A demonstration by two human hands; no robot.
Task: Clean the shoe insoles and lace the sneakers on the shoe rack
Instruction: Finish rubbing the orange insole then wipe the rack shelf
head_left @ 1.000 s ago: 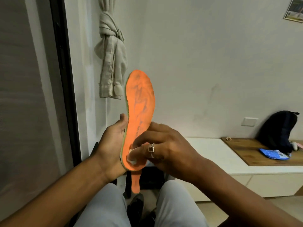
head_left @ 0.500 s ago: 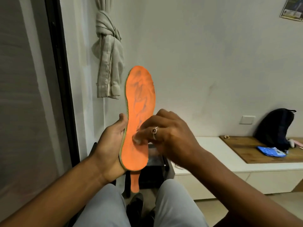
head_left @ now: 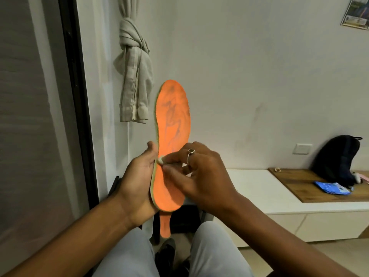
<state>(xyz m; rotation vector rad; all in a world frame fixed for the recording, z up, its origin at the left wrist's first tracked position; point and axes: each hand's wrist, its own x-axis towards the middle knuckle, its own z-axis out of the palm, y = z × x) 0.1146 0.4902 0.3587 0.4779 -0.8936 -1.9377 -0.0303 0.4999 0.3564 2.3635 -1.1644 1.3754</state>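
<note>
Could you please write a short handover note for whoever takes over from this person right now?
Left hand: grips the orange insole upright by its heel end.
Right hand: pinches a small white wad against the insole's left edge, about mid-length.
A second orange insole shows lower down, between the knees, with what looks like a dark shoe on the floor below it.
Done: the heel half looks clean.
Left: the toe half shows dark smudges, so wipe those, then do the second insole. After that comes the lacing; no laces are in view.
</note>
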